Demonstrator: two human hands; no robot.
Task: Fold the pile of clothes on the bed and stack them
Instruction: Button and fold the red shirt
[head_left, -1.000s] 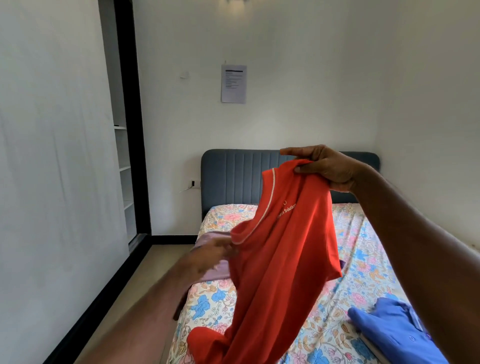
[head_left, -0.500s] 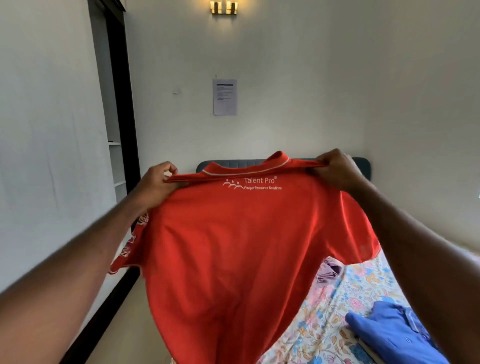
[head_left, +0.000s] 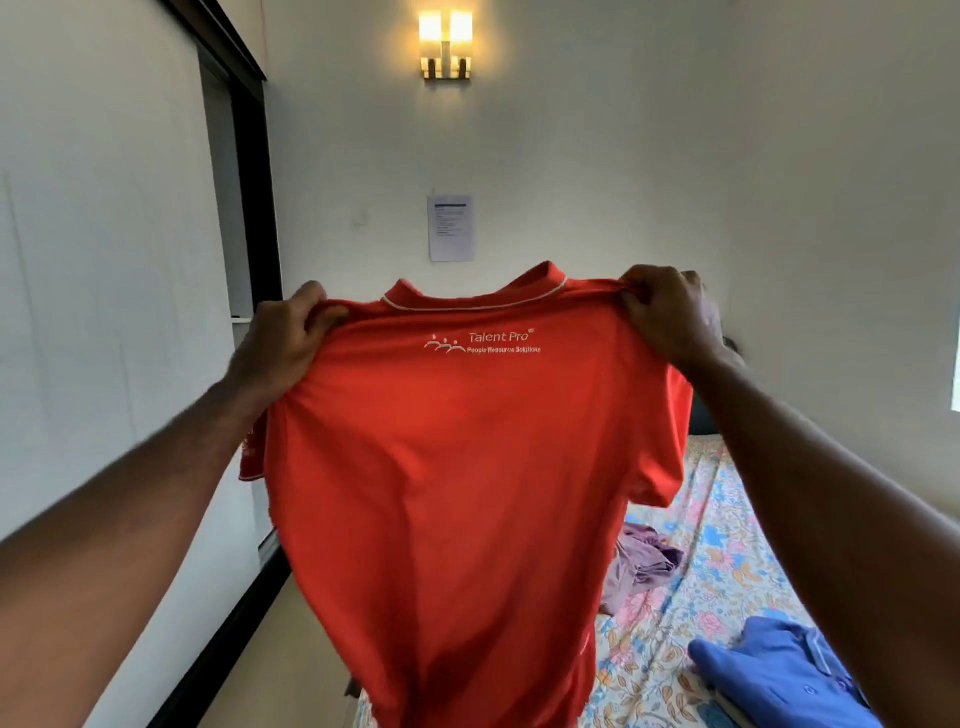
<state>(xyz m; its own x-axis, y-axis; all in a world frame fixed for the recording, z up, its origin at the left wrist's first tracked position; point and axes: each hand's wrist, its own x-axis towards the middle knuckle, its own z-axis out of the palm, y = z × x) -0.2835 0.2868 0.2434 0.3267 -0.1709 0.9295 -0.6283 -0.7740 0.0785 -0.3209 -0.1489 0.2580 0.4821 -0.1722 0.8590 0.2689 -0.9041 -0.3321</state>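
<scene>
Red shirt walls off the middle; bed open at 4 o'clock

The spread red polo shirt (head_left: 467, 493) blocks the centre. At 4 o'clock bare floral bedsheet (head_left: 727, 545) lies between a crumpled mauve garment (head_left: 644, 561) and a blue buttoned shirt (head_left: 779, 675) at 5 o'clock.

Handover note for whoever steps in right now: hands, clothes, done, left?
Left hand grips the red polo at one shoulder, right hand grips the other; the polo hangs spread in the air, logo side toward the camera.
Blue shirt lies folded on the bed; purple garment lies crumpled, unfolded.
Done: blue shirt, as far as can be seen.
Left: lay down and fold the polo, fold the purple garment, stack all.
</scene>
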